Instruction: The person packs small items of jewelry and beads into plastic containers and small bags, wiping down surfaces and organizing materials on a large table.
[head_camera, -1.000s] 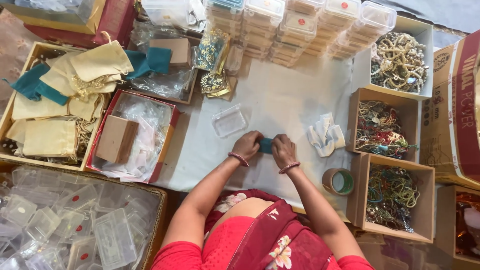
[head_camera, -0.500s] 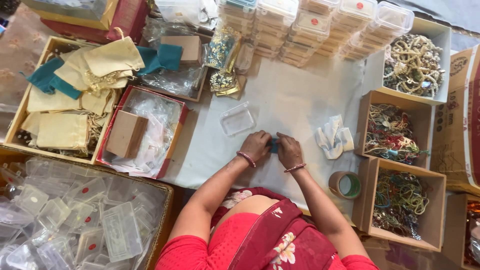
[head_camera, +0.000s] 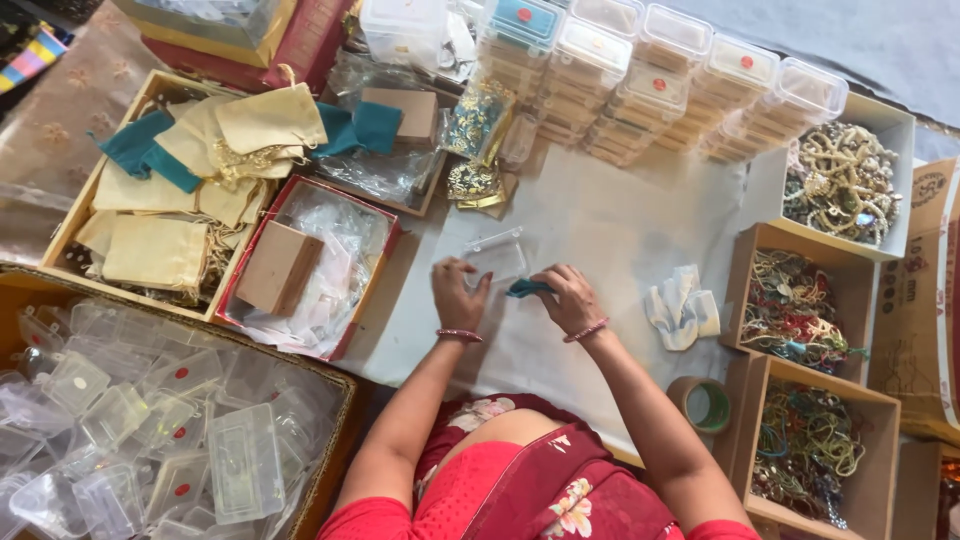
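My right hand (head_camera: 567, 297) pinches a small folded teal cloth piece (head_camera: 527, 288) just above the white sheet (head_camera: 600, 220). My left hand (head_camera: 458, 292) grips the near edge of a small clear plastic box (head_camera: 497, 257) and tilts it up off the sheet. The two hands are a short way apart, with the box just beyond them. Both wrists wear pink bangles. My red patterned clothing fills the bottom of the view.
Cream and teal drawstring pouches (head_camera: 190, 190) fill a box at the left. A red tray of clear sleeves (head_camera: 330, 250) sits beside it. Empty clear boxes (head_camera: 150, 430) lie bottom left, stacked filled ones (head_camera: 640, 80) at the back. Jewellery cartons (head_camera: 800, 310), white cloth (head_camera: 682, 305) and tape roll (head_camera: 706, 404) stand right.
The hands, together on the teal piece before, have parted. The left hand reached to the clear box and tipped it up. The right hand keeps the teal piece. The camera view shifted.
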